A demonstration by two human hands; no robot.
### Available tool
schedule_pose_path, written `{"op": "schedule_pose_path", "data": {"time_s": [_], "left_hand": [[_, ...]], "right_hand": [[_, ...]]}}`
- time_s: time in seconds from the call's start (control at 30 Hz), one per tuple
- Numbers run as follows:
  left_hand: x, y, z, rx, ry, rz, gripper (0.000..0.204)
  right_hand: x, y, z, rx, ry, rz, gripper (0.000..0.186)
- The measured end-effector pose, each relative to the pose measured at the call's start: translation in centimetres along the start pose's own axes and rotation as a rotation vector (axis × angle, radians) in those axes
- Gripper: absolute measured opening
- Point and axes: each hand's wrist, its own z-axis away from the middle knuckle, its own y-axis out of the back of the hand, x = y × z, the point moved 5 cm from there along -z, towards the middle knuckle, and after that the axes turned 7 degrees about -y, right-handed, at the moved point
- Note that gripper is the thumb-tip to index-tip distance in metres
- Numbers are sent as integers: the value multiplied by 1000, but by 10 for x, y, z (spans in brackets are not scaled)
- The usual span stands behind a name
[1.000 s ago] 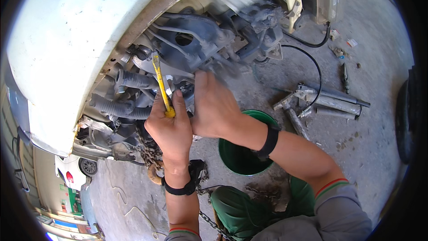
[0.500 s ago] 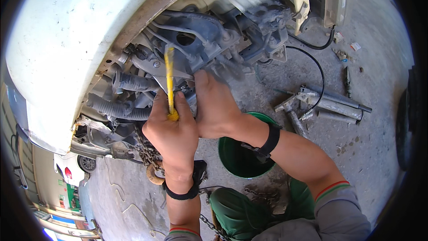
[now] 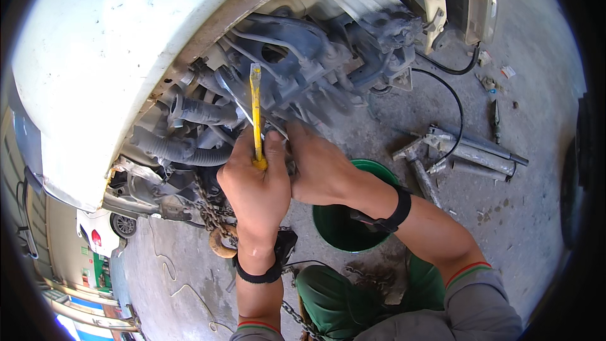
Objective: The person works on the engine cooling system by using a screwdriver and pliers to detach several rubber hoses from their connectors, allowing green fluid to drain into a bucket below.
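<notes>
Held a slim, flat-tipped yellow metal bar (image 3: 256, 113) in the left hand (image 3: 255, 183), nipped between thumb and forefinger, with the worn tip pointing away beyond the knuckles and a rounded yellow end (image 3: 259, 163) just showing beside the thumb. Had the right hand (image 3: 322, 167) close alongside, bent inward at the near end of a dark grey metal rod (image 3: 276, 127); could not tell, with the fingertips hidden, whether clenched on it or merely resting there.

Judged the bar stiff, solid and hardly fragile, probably moderately heavy for its width, perhaps slippery on the smooth paint. Seemed best taken low, near the rounded end, or at mid-length for closer control of the tip.

Reached in among dusty grey vehicle parts ahead of both hands, with a ribbed grey hose (image 3: 180, 148) left of the left hand and a curved white body panel (image 3: 95, 76) farther out on that side. Worked over a rough, patchily stained grey concrete floor (image 3: 505, 246). Had a round dark green bucket (image 3: 328, 230) below the right hand, a bare-metal tubular jack-like frame (image 3: 473, 148) well to its right, a rusty brown steel hook (image 3: 215, 245) just left of the left wrist, and a parked white car (image 3: 98, 237) far off leftward.
</notes>
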Motion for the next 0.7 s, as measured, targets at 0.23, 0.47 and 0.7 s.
{"op": "schedule_pose_path", "data": {"time_s": [0.23, 0.47, 0.7], "left_hand": [[-4, 12, -1, -45, 3, -38, 23], [-10, 10, 4, 30, -45, -52, 22], [-4, 21, 8, 52, -118, -134, 23]], "right_hand": [[-11, -2, 5, -93, 24, -58, 93], [3, -13, 1, -94, 56, -120, 107], [13, -14, 3, -308, -319, -994, 45]]}}
